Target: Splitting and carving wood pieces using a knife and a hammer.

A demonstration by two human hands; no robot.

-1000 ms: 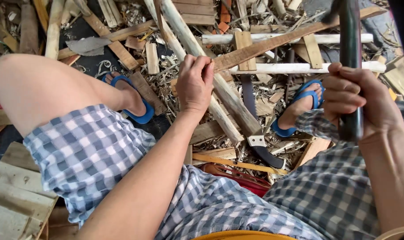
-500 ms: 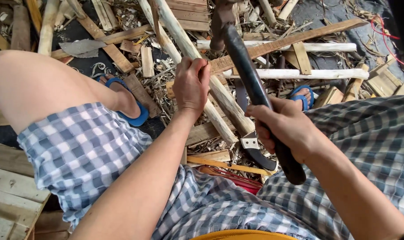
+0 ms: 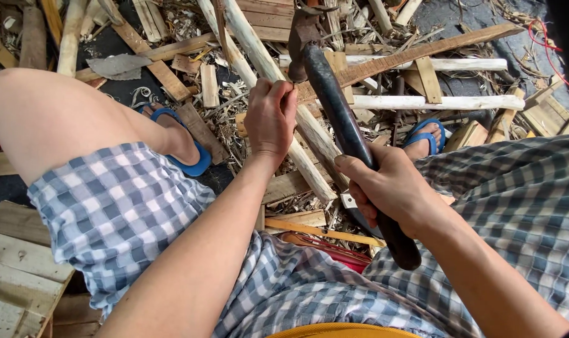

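At the far left lie pale wooden boards (image 3: 12, 263) on the ground. Next to them is the person's bare left knee and a leg in blue and white checked shorts (image 3: 118, 213). The left foot wears a blue sandal (image 3: 187, 156) and rests on wood chips. A flat grey blade (image 3: 118, 64) lies on the ground above the knee, among loose sticks and short planks.

In the middle, the left hand (image 3: 270, 119) is up over the woodpile. Its grip is closed tight, fingers pinched together at the top. Something very small seems to be held between the fingertips, right where they meet the reddish wood strip (image 3: 409, 56), but it is too small to tell what it is. A long pale pole (image 3: 278, 87) runs slanted under this hand.

Just to the right is the hammer (image 3: 334, 106). Its rusty head is at the top, just beside the pinched fingertips and over the reddish strip. Its dark handle slants down toward the lap. The right hand (image 3: 394, 188) has its grip closed around the lower part of the handle.

Further right, two white poles (image 3: 459, 100) lie flat across the pile. The other foot, in a blue sandal (image 3: 425, 136), peeks out near them. Red cord (image 3: 541, 31) lies at the far right edge.
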